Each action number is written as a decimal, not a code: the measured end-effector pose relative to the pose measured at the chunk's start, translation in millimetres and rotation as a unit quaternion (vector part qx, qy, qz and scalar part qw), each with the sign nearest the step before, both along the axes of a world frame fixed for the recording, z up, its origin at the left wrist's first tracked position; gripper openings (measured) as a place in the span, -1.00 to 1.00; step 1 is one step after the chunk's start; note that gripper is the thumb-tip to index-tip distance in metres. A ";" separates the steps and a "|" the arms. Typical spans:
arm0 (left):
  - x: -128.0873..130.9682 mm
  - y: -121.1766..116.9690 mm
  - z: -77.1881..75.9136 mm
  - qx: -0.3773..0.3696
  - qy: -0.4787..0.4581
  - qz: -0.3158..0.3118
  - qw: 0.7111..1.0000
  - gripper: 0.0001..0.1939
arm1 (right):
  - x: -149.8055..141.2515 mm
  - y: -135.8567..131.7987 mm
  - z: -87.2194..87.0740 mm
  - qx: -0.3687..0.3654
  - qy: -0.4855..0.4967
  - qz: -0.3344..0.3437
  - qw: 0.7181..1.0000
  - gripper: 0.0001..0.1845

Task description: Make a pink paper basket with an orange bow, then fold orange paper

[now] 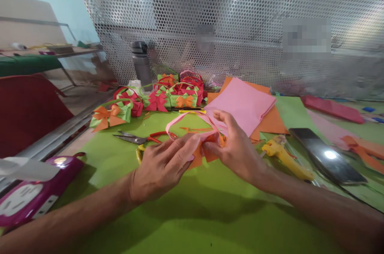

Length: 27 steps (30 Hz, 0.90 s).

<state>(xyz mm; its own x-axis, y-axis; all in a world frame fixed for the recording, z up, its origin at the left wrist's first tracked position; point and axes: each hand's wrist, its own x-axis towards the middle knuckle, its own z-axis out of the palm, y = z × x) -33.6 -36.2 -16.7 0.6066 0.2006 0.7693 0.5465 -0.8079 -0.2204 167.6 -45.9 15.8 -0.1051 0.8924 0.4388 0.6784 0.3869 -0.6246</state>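
Observation:
Between my hands, above the green tabletop, is a small pink paper basket with a thin looped handle (180, 117) and an orange paper bow (197, 159) on its near side. My left hand (166, 166) grips its left side, fingers closed together and pointing right. My right hand (235, 152) pinches the right side near the bow, thumb low and index finger raised. The fingers cover most of the basket's body. Just beyond my left hand lie scissors (132, 138) with orange handles. A yellow glue gun (286, 158) lies right of my right hand.
Several finished paper baskets (156, 100) with bows stand at the back left by a grey bottle (141, 66). Pink sheets (240, 104) lie over orange ones. A phone (327, 158) is at right, a purple power strip (57, 178) at left. Perforated metal panel (240, 2) behind.

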 end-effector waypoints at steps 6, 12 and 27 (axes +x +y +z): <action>0.2 -0.9 -0.2 -0.001 0.005 0.004 1.000 -0.39 | 0.7 0.6 -0.1 -0.101 0.043 0.013 0.994 -0.12; 1.8 -1.1 1.5 -0.005 -0.007 0.001 1.000 -0.43 | 4.1 4.0 -1.9 -0.102 0.074 0.054 0.991 -0.02; 1.0 -0.7 -2.1 -0.017 -0.007 -0.002 1.000 -0.53 | 4.7 3.1 1.2 -0.129 0.074 0.064 0.987 -0.07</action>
<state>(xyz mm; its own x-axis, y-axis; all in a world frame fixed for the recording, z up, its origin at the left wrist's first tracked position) -32.5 -36.9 -18.8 0.5969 0.2243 0.7703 0.5465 -0.8166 -0.1856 172.2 -42.8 17.0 -0.1767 0.9599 0.2177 0.5288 0.2791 -0.8016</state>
